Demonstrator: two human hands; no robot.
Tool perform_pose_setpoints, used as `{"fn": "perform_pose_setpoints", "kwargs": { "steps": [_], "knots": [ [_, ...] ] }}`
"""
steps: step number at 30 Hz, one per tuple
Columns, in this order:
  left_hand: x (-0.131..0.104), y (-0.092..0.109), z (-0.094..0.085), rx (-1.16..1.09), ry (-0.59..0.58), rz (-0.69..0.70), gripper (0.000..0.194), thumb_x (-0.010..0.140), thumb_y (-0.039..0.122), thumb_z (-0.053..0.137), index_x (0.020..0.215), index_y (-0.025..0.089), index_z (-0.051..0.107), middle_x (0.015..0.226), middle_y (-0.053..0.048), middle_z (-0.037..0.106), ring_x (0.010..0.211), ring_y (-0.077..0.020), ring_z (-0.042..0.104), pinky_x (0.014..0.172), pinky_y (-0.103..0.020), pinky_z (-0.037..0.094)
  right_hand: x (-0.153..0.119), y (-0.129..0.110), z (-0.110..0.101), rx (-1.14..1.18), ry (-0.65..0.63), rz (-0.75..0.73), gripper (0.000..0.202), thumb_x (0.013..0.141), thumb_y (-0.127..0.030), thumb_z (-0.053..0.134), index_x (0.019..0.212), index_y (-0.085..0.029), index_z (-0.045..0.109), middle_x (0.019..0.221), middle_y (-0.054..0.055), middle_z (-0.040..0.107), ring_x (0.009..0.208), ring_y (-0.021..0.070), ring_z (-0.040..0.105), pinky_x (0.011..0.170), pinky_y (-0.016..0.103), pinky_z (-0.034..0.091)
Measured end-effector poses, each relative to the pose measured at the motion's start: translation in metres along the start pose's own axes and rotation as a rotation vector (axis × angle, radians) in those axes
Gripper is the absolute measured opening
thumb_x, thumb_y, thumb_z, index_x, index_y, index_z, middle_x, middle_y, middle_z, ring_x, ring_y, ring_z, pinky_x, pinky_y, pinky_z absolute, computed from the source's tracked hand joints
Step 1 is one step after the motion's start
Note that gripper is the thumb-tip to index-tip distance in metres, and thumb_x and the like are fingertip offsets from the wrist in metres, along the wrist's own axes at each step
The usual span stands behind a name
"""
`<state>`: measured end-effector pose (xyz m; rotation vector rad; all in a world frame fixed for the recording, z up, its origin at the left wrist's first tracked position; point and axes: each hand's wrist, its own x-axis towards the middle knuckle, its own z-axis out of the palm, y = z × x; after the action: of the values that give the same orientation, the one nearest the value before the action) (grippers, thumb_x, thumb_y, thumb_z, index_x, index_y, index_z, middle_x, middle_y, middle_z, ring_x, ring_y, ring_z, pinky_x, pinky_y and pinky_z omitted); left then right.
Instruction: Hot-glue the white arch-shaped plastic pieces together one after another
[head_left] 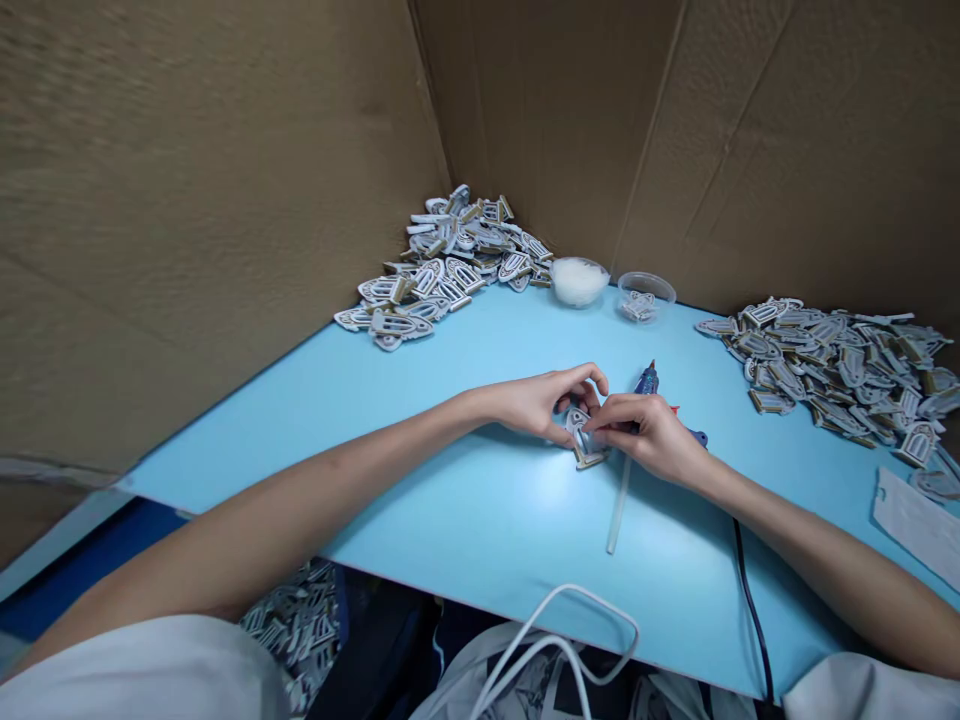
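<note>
A small white and gold arched piece (587, 452) rests on the light blue table between my hands. My left hand (551, 400) curves around its left side, thumb at its edge and fingers bent above it. From the right, my right hand (645, 432) reaches over the piece with thumb and fingers pinched at its face; whatever they hold is too small to name. A blue glue gun (647, 380) lies partly hidden behind my right hand, and a clear glue stick (619, 505) extends below that hand.
Heaps of similar pieces lie at the back left (450, 265) and right (847, 365). Two clear tubs (580, 282) (646, 297) stand by the cardboard wall (555, 130). A black cable (744, 580), a white card (916, 520) and a white looped tube (570, 640) are nearby.
</note>
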<state>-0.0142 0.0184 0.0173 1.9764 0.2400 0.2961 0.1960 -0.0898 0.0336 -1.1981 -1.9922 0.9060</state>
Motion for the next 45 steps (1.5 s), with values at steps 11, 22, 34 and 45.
{"fn": "perform_pose_setpoints", "kwargs": {
  "steps": [11,22,34,45],
  "knots": [
    [0.000,-0.005,0.000,0.004,0.008,0.010,0.058,0.073,0.016,0.081,0.122,0.023,0.051,0.100,-0.002,0.074,0.089,-0.0181,0.062,0.079,-0.031,0.041,0.000,0.002,0.010,-0.058,0.060,0.053,0.012,0.086,-0.013,0.070,0.087,-0.023,0.077,0.087,0.002,0.077,0.081,0.0208,0.068,0.078,0.033,0.049],
    [-0.001,-0.002,0.000,0.033,0.006,0.007,0.060,0.075,0.020,0.082,0.126,0.022,0.050,0.101,-0.002,0.073,0.087,-0.0178,0.059,0.077,-0.030,0.042,0.000,0.009,0.015,-0.426,0.037,-0.215,0.009,0.098,-0.018,0.070,0.102,-0.023,0.076,0.107,0.009,0.074,0.095,0.0255,0.062,0.086,0.039,0.048],
    [0.000,-0.001,0.001,0.208,0.060,-0.009,0.047,0.073,0.022,0.088,0.116,0.017,0.069,0.108,-0.007,0.073,0.094,-0.0202,0.064,0.079,-0.029,0.046,-0.047,-0.002,-0.027,-1.252,-0.026,0.425,0.027,0.107,-0.038,0.056,0.106,-0.014,0.068,0.097,0.020,0.071,0.093,0.0374,0.065,0.076,0.042,0.042],
    [-0.002,0.009,0.003,0.349,0.158,-0.117,0.038,0.076,0.024,0.091,0.111,0.014,0.078,0.106,-0.007,0.072,0.082,-0.0166,0.064,0.078,-0.029,0.050,-0.050,0.050,-0.052,0.214,0.237,0.215,0.068,0.088,-0.086,0.060,0.093,-0.019,0.070,0.074,0.003,0.060,0.062,0.0170,0.048,0.060,0.031,0.041]
  ]
}}
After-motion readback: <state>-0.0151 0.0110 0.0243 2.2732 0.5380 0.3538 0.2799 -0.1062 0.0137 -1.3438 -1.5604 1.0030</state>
